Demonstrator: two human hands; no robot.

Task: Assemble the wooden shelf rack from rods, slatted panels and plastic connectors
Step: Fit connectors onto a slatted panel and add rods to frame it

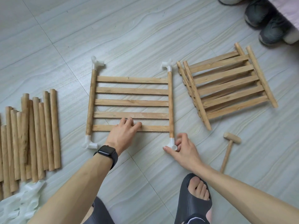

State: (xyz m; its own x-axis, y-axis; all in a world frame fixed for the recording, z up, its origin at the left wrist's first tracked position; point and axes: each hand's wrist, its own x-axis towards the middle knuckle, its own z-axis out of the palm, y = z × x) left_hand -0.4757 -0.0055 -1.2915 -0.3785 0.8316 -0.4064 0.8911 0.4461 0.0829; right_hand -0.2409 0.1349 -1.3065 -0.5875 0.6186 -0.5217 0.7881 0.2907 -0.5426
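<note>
On the floor beneath our left hand (123,135), the slatted panel (131,91) lies flat, and our straight fingers (136,126) rest on its nearest slat. Our right hand (184,151) pinches the white connector (171,142) at the panel's near right corner. Loose rods (32,135) lie well left of the left fingers. A stack of panels (226,84) and a wooden mallet (229,147) lie right of the right fingers.

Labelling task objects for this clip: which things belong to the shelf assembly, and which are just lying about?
Job:
slatted panel, with the left hand resting on it
near-right connector, in the grip of the right hand
loose rods
stacked panels
wooden mallet, probably

Lying about:
shoes
plastic wrap
worn slipper
</note>
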